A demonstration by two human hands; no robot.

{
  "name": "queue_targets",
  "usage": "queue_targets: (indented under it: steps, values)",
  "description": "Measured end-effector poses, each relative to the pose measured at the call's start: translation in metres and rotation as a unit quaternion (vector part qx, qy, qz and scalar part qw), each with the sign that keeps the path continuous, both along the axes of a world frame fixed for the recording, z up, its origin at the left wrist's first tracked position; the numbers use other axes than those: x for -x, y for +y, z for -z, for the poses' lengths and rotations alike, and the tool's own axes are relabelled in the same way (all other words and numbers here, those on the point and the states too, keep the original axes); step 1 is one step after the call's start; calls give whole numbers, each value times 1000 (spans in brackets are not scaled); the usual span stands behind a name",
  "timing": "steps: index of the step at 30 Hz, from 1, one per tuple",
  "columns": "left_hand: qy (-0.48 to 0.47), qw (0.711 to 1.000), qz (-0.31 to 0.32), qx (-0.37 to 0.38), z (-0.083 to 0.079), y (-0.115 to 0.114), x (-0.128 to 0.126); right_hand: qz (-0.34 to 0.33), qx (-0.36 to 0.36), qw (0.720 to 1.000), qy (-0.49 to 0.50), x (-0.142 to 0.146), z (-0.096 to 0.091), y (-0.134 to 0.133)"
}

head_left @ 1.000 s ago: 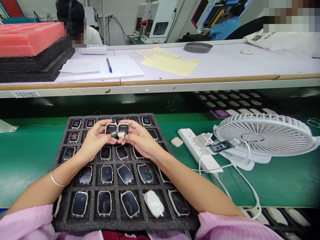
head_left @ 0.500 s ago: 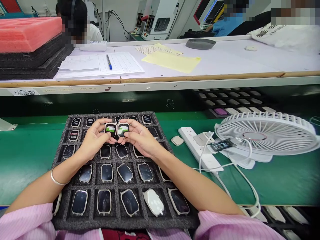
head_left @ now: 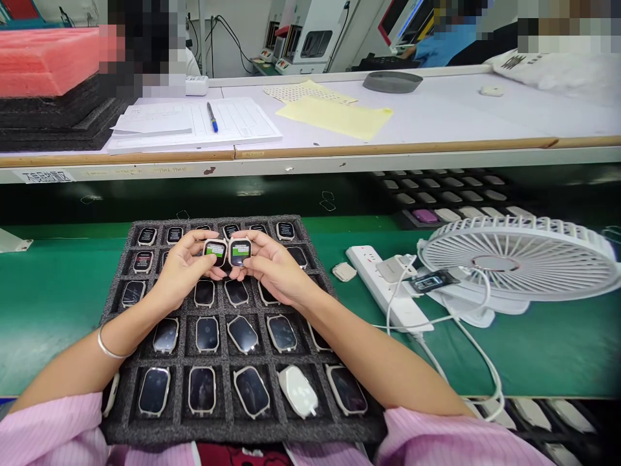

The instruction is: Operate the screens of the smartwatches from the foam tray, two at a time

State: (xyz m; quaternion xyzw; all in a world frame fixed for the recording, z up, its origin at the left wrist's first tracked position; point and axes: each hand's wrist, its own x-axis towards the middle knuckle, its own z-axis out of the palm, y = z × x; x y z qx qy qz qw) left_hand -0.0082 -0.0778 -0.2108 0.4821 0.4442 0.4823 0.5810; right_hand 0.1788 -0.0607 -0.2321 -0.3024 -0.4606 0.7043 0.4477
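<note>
Above a dark foam tray (head_left: pixel 179 382), my two hands hold a smartwatch body each, side by side with screens facing me. My left hand (head_left: pixel 182 268) is closed on the left smartwatch (head_left: pixel 215 251), its thumb at the screen's lower edge. In my right hand (head_left: pixel 272 268), also closed, is the right smartwatch (head_left: pixel 239 251), thumb near its lower corner. Both screens are lit in green and white. Strapless smartwatches fill the tray's compartments, several with dark screens and some in the far rows showing text. One white watch (head_left: pixel 298 391) in the nearest row lies face down.
Right of the tray are a white power strip (head_left: pixel 388 288), a white fan (head_left: pixel 514 259) with cables, and a small white piece (head_left: pixel 344 272). A raised shelf (head_left: pixel 436 120) behind carries papers, a pen (head_left: pixel 212 118) and stacked foam (head_left: pixel 48 71). More watch trays sit under it and at lower right.
My hands and both smartwatches stay nearly in place. The right thumb has slid slightly toward the lower corner of its screen. The head view has shifted a little.
</note>
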Motion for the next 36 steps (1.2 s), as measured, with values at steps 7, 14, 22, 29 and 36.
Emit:
queue_targets:
  steps: [7, 14, 22, 29, 36]
  values:
    - [14, 1000, -3, -13, 4, 1, 2, -7, 13, 1000, -10, 1, 0, 0]
    - [16, 1000, 4, -7, 5, 1, 0, 14, 24, 1000, -15, 2, 2, 1]
    - [15, 1000, 3, -9, 5, 1, 1, 9, 30, 999, -11, 1, 2, 1]
    - [5, 1000, 2, -16, 6, 2, 1, 10, 18, 1000, -1, 1, 3, 1]
    - [-2, 1000, 4, -17, 7, 2, 0, 7, 15, 1000, 9, 0, 4, 1]
